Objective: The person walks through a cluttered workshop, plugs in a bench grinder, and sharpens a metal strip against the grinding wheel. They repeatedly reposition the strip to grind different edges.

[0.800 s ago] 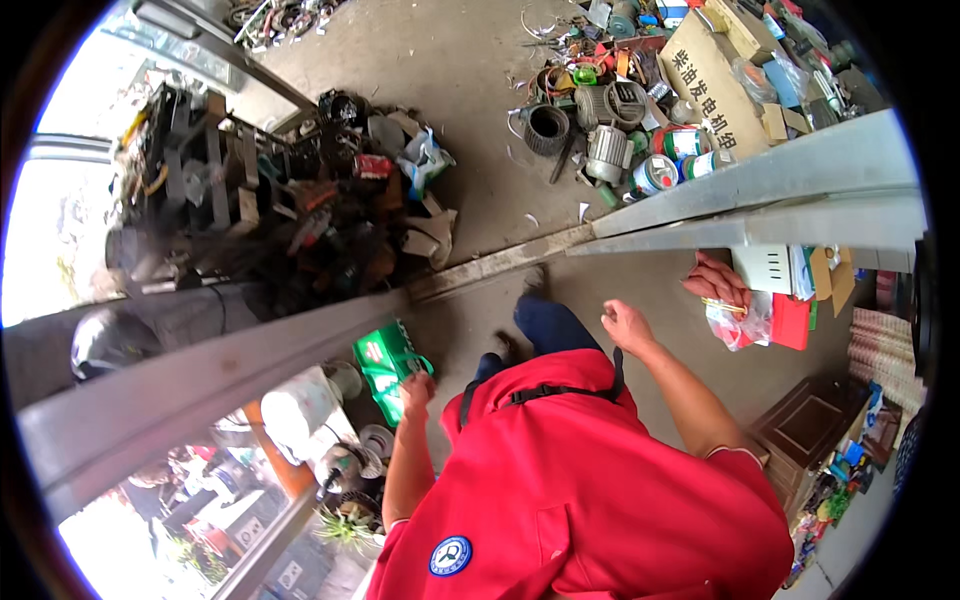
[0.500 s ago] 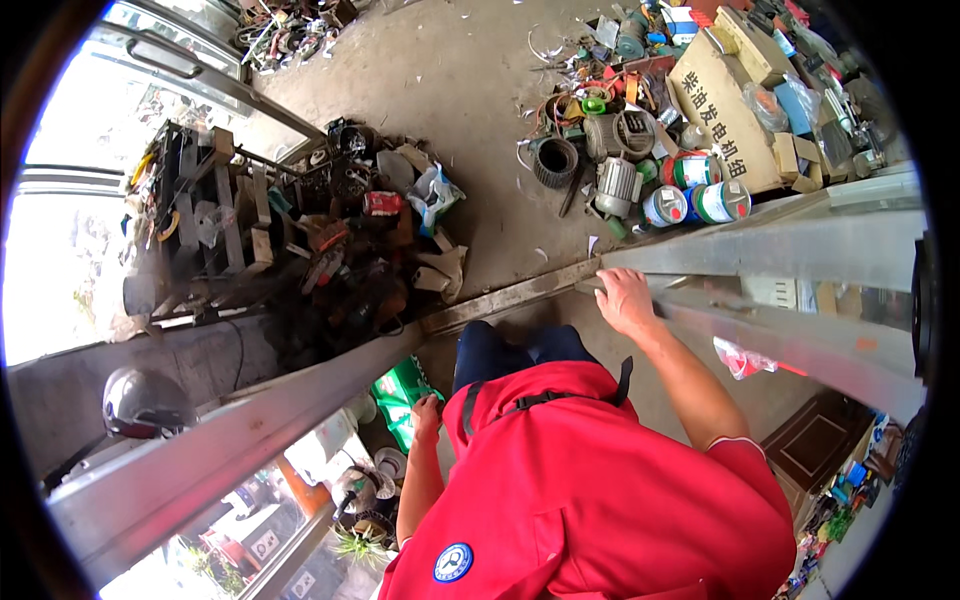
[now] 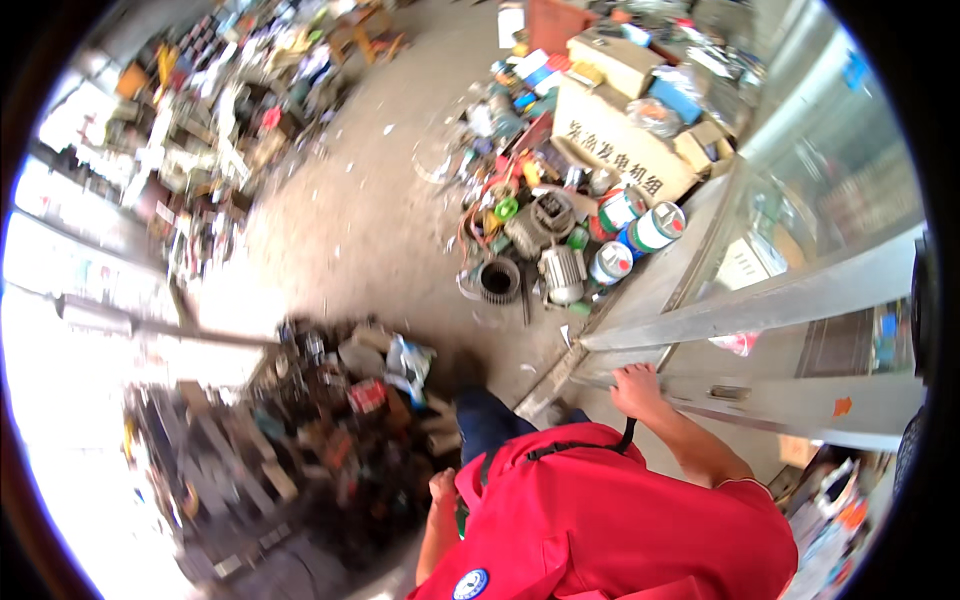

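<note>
My right hand (image 3: 637, 390) lies on the end of a grey metal-framed glass door (image 3: 790, 397), its fingers curled over the edge. Low by my waist, my left hand (image 3: 441, 487) is closed and slightly blurred. A sliver of a green bag (image 3: 461, 517) shows beside that wrist; the rest is hidden by my arm and red top. The bag appears to hang from this hand, though its grip is hidden. My dark-trousered leg (image 3: 490, 432) is at the metal door sill (image 3: 548, 382).
Beyond the sill, an electric motor (image 3: 563, 276), paint cans (image 3: 612, 262) and a large carton (image 3: 612, 150) crowd the right. A dark scrap heap (image 3: 340, 430) lies close on my left. More clutter (image 3: 225, 130) covers the far left; concrete floor (image 3: 360, 190) runs between.
My view has swung and moved forward through the doorway. My left hand has come past the left frame, with the green bag now mostly hidden. My right hand stays at the door's edge.
</note>
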The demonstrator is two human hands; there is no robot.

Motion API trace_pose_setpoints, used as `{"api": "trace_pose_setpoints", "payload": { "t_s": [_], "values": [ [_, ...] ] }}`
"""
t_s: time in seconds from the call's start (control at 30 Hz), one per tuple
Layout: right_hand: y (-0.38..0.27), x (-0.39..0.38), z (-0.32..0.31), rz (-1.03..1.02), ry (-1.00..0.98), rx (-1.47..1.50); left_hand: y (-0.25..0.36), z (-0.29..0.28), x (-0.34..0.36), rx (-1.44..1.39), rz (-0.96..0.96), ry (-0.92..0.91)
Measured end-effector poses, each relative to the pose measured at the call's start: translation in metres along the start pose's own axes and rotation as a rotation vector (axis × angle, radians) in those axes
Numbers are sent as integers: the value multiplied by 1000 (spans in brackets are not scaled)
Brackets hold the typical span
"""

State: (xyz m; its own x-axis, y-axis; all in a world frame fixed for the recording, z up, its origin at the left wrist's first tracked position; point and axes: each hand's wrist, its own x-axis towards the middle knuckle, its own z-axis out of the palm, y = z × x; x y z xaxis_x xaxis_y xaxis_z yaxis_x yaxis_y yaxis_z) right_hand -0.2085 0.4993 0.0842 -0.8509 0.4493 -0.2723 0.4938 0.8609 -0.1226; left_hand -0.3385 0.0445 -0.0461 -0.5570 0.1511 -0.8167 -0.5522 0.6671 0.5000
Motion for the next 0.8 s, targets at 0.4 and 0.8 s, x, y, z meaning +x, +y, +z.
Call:
{"api": "trace_pose_setpoints", "payload": {
  "t_s": [0.4,0.8],
  "values": [
    [3,-2,-29,638,-386,-193,215,-176,147,-513,30,130],
    [-21,31,-48,790,-363,-79,184,-149,184,-185,-45,-179]
  ]
}}
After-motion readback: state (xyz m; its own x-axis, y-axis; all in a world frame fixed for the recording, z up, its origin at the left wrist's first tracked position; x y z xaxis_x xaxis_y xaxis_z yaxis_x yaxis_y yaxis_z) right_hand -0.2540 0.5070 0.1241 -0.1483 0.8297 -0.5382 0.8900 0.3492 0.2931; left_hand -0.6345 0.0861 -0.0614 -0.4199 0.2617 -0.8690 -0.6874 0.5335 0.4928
